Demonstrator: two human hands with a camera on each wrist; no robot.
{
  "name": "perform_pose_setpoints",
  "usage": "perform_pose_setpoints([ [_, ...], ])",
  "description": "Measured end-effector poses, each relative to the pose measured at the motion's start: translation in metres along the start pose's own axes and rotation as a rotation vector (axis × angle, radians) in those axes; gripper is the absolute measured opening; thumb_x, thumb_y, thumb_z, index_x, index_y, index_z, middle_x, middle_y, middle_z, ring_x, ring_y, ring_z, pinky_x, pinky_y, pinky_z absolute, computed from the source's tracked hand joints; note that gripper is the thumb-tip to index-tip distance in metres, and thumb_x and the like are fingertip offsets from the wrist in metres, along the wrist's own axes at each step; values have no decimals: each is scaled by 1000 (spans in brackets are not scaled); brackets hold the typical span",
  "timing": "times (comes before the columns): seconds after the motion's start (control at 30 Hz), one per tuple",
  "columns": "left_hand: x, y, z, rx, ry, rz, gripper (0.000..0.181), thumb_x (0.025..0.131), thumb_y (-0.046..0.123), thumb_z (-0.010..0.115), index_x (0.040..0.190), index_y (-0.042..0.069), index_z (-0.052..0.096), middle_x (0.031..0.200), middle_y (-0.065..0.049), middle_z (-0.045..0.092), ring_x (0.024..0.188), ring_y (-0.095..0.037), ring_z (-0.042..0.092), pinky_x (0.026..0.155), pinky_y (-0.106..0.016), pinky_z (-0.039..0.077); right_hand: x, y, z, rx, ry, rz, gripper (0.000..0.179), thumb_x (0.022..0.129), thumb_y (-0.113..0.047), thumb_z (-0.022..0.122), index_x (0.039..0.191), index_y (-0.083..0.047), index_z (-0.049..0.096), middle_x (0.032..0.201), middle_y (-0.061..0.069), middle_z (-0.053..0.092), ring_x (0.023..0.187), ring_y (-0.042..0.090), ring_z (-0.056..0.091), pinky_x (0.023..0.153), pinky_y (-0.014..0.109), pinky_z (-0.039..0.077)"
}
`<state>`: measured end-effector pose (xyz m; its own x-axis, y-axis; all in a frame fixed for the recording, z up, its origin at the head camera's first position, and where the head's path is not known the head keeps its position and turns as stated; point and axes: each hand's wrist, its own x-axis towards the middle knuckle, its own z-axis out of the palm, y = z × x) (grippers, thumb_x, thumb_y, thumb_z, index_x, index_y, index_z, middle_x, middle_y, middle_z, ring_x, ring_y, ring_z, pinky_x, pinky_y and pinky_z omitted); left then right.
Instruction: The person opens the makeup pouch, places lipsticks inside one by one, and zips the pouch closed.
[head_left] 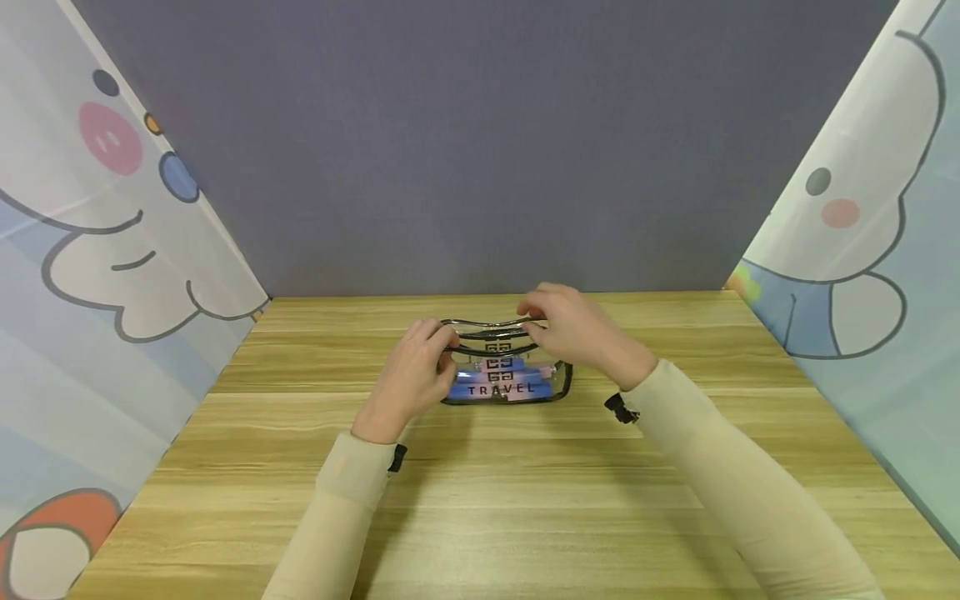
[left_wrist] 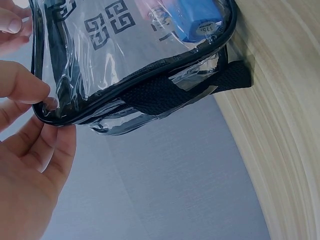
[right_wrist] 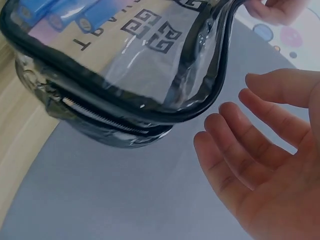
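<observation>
A clear plastic travel pouch with black piping and "TRAVEL" lettering stands upright on the table. Blue and pink items lie inside, toward its bottom. My left hand pinches the pouch's upper left corner between thumb and fingers, at the black edge. Over by the opposite top corner is my right hand, its fingers loosely bent and spread beside the rim with nothing gripped, as the right wrist view shows. A dark zipper runs along the pouch's side, and a black fabric strap crosses the other side.
The wood-grain table reaches back to a grey upright panel. Cartoon-printed curtains flank it on both sides. Dark wrist straps show near both sleeve cuffs.
</observation>
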<state>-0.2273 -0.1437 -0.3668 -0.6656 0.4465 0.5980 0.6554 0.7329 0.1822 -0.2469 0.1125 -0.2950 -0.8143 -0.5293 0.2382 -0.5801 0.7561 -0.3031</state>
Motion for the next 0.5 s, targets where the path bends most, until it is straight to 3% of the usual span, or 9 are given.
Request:
perform_pose_setpoints([
  [0.5, 0, 0, 0, -12, 6, 0, 20, 80, -9, 64, 95, 5, 65, 84, -4, 53, 77, -20, 44, 69, -33, 41, -18, 29, 2, 159, 87, 118, 27, 95, -11, 64, 119, 2, 68, 109, 12, 67, 98, 27, 63, 88, 44, 52],
])
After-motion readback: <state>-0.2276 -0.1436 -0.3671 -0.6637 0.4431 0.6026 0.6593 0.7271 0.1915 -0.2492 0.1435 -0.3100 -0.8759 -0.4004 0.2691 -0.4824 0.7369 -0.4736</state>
